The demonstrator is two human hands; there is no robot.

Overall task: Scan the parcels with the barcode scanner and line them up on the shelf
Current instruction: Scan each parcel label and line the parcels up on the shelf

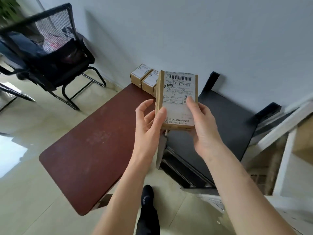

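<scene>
A flat cardboard parcel (177, 100) with a white shipping label and barcode facing me is held up in front of me, above the far end of a reddish-brown shelf top (94, 141). My right hand (201, 122) grips its lower right side, thumb across the label. My left hand (149, 122) holds its left edge with the thumb on the front, fingers loosely spread behind. Two small labelled parcels (144, 77) stand side by side at the far end of the shelf by the wall, partly hidden behind the held parcel. No barcode scanner is in view.
A black mesh chair (50, 53) stands at the left. A dark grey surface (225, 119) adjoins the shelf on the right, with a white frame and cardboard (291, 143) further right. My foot (147, 197) is on the tiled floor below.
</scene>
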